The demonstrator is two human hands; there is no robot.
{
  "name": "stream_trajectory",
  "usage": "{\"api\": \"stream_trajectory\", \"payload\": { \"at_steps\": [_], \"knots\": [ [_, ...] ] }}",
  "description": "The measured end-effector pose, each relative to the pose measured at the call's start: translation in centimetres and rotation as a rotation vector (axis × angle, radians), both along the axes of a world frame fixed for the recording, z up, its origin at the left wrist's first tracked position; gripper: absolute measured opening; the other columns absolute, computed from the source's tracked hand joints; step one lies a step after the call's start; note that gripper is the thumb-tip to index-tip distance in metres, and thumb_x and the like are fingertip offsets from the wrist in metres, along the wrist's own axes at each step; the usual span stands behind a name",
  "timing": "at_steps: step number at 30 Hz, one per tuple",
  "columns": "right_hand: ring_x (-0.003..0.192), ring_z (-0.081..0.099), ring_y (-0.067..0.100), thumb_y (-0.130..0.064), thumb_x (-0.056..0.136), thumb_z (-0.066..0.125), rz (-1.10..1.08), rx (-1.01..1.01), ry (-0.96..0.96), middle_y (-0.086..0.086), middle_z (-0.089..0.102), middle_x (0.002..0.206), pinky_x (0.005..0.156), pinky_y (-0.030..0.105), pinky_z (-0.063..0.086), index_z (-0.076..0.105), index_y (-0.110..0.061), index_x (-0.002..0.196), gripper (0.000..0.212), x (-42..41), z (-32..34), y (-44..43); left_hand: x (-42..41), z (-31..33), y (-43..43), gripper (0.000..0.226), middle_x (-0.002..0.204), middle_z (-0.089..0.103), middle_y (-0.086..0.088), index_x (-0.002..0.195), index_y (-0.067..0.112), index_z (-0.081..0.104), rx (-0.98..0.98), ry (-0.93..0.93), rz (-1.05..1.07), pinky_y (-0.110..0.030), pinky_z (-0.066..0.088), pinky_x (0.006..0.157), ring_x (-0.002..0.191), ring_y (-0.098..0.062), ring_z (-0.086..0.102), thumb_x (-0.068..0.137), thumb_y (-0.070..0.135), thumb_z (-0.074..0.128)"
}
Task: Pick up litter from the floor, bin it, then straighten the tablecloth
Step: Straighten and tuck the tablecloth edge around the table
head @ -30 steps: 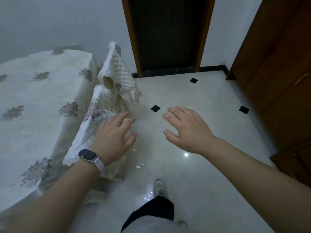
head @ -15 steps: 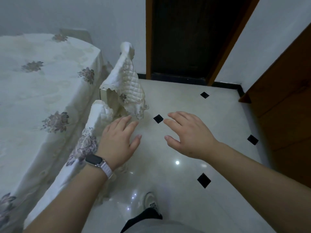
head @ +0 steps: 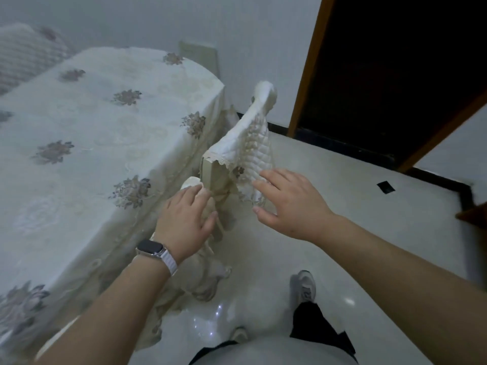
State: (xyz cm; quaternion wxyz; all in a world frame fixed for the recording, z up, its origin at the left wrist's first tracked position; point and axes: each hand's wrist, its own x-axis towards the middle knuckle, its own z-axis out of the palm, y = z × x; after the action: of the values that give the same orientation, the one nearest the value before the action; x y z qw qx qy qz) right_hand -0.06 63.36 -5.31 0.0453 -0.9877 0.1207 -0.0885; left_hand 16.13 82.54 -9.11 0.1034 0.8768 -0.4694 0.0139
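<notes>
Head view: the left hand [head: 184, 222], fingers [head: 196, 196] spreading loosely and holding nothing, is hovering beside the flowered tablecloth [head: 105, 143], which is draping the tabletop at left. The right hand [head: 292, 204], fingers likewise lying wide, is possibly touching the lower edge of the quilted chair cover [head: 254, 146].

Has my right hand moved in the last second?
Yes. The right hand has gone forward: it now reaches the chair cover's lower edge; before, it hung short of it.
</notes>
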Motion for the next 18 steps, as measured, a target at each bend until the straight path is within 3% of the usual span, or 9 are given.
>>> {"api": "stream_trajectory", "payload": {
  "at_steps": [7,18],
  "knots": [
    [0.129,0.043,0.027,-0.049,0.088,0.051,0.261,0.069,0.024,0.005,0.051,0.138,0.107,0.044,0.035,0.055,-0.019,0.130,0.052,5.8,-1.6,-7.4,0.2,0.1,-3.9,0.055,0.128,0.059,-0.012,0.120,0.013,0.064,0.051,0.020,0.246,-0.045,0.045,0.092,0.114,-0.035,0.056,0.084,0.047,0.041],
    [0.128,0.041,0.024,-0.053,0.089,0.044,0.620,-0.002,0.094,0.003,0.048,0.138,0.106,0.040,0.032,0.052,-0.022,0.129,0.051,12.9,-2.7,-15.8,-1.5,-0.1,-7.9,0.054,0.129,0.058,-0.011,0.123,0.016,0.061,0.138,0.007,0.599,-0.047,0.047,0.089,0.113,-0.034,0.055,0.088,0.051,0.038]
  ]
}}
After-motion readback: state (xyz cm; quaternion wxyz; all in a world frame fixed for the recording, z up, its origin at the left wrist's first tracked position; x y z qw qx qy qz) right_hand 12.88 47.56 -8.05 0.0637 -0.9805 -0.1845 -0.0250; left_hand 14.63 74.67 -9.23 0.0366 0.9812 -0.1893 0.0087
